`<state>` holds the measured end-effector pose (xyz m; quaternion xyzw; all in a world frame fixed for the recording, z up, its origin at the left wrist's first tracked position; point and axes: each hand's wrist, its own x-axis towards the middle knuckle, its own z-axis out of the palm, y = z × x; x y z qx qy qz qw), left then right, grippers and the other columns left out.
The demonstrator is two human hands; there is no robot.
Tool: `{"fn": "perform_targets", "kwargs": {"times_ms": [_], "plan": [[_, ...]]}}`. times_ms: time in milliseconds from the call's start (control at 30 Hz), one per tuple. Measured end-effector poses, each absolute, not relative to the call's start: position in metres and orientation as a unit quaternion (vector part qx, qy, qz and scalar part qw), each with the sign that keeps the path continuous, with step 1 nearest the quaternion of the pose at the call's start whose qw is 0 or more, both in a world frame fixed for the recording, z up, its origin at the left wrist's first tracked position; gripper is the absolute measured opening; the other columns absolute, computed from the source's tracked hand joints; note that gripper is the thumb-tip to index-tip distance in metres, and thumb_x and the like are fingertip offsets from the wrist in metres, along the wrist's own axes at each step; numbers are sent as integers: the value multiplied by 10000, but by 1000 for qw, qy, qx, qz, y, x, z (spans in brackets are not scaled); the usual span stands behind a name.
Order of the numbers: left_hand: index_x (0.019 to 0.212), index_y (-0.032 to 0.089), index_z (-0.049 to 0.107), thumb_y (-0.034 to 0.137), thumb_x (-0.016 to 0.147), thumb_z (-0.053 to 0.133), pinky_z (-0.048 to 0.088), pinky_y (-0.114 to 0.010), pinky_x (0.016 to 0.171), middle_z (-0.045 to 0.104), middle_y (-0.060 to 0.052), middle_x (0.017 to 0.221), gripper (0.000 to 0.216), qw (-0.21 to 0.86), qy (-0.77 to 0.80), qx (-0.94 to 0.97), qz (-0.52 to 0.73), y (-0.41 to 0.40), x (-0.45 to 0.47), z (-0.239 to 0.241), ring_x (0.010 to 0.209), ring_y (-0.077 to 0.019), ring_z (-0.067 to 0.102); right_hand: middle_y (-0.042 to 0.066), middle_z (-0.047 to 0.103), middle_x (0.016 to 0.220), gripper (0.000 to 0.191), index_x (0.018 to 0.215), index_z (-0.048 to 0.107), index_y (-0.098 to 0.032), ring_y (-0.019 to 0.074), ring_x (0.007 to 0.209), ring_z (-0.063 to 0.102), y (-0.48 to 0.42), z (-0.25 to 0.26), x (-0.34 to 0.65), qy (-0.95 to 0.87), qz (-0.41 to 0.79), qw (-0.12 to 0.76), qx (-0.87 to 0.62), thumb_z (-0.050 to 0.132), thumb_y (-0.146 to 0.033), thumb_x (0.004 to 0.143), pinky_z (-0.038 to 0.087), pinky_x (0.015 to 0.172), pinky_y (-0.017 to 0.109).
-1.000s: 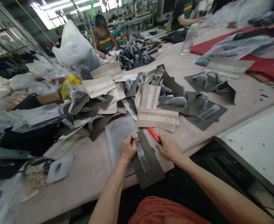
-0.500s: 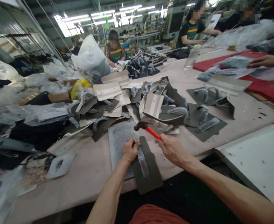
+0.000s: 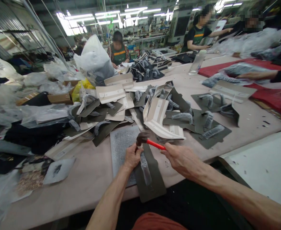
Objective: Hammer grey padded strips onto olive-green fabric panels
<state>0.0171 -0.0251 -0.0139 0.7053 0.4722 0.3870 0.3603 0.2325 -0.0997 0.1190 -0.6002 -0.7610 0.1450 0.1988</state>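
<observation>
My left hand (image 3: 132,157) pinches a small metal punch upright on the top of a dark olive leather piece (image 3: 152,182) with a wrapped handle (image 3: 145,168). The piece lies partly on a grey pitted metal plate (image 3: 121,143) at the table's near edge. My right hand (image 3: 180,158) grips a red-handled hammer (image 3: 147,141), whose dark head is down on the punch above my left fingers.
A heap of beige and olive leather pieces (image 3: 130,105) covers the table behind the plate. Plastic bags and boxes (image 3: 35,105) crowd the left. Co-workers sit at the far side (image 3: 118,48); another person's hand (image 3: 252,75) rests on red material at right. A white board (image 3: 262,163) lies right.
My right hand lifted the hammer from under a beige piece, raised it, and has brought its head down onto the punch. The beige piece has shifted right. My left hand stays put.
</observation>
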Motion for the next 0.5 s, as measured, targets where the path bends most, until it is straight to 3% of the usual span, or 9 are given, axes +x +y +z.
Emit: {"fn": "perform_targets", "kwargs": {"times_ms": [100, 167, 200, 333, 500], "plan": [[944, 227, 681, 212, 839, 596, 498, -300, 795, 719, -20, 875, 136, 361, 459, 714, 385, -26, 17, -15, 815, -190, 662, -20, 458, 584, 280, 790, 414, -234, 121, 492, 395, -94, 136, 230, -686, 90, 350, -632, 344, -405, 1001, 248, 517, 269], [964, 229, 682, 205, 842, 593, 501, -310, 808, 724, -26, 893, 153, 358, 455, 717, 388, -26, 17, -16, 831, -195, 664, -7, 479, 615, 271, 821, 422, -232, 131, 519, 425, -94, 134, 229, -658, 56, 397, -637, 308, -390, 1009, 273, 535, 272], [962, 228, 684, 203, 839, 598, 502, -310, 796, 724, -27, 881, 152, 357, 455, 718, 389, -26, 17, -16, 814, -194, 662, -4, 484, 609, 260, 817, 428, -231, 132, 509, 415, -94, 128, 230, -676, 55, 372, -634, 316, -376, 1003, 255, 529, 279], [936, 227, 695, 201, 825, 614, 494, -297, 744, 721, -21, 831, 141, 359, 461, 713, 387, -26, 16, -19, 768, -192, 660, 0, 518, 578, 215, 829, 495, -215, 129, 462, 377, -99, 96, 242, -778, 133, 140, -598, 409, -341, 980, 151, 519, 316], [976, 224, 692, 193, 828, 600, 502, -310, 814, 740, -22, 921, 177, 367, 460, 707, 392, -27, 16, -16, 862, -200, 680, 12, 569, 640, 306, 834, 543, -203, 149, 549, 495, -89, 59, 255, -697, 230, 131, -667, 362, -379, 1007, 249, 542, 289]]}}
